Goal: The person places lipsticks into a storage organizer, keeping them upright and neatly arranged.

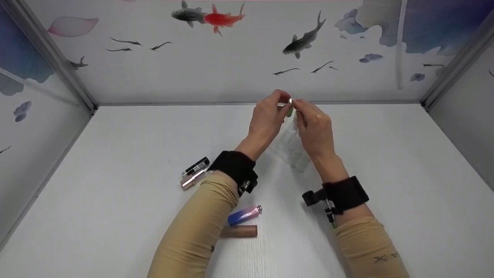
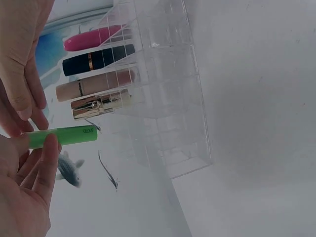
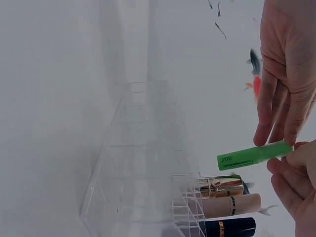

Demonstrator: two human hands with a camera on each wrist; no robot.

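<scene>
A slim bright green lipstick tube (image 2: 74, 136) with dark lettering is held upright by my left hand (image 1: 266, 117), thumb and fingers pinching its sides. My right hand (image 1: 316, 127) meets it from the other side, its fingertips curled at the upper end of the tube. A shiny tip shows between the hands in the head view. Just beyond and below them is a clear plastic organizer (image 1: 293, 152). It holds a gold lipstick (image 3: 219, 186), a beige one (image 3: 232, 206), a dark blue one (image 3: 237, 227) and a pink one (image 2: 91, 38) in a row.
Left of my left wrist lie a black tube (image 1: 196, 166) and a silvery-pink tube (image 1: 193, 180). A blue-pink lipstick (image 1: 245, 215) and a brown tube (image 1: 243, 231) lie near my left forearm, which partly covers the brown one. A fish-patterned wall (image 1: 231, 69) borders the white table (image 1: 115, 154).
</scene>
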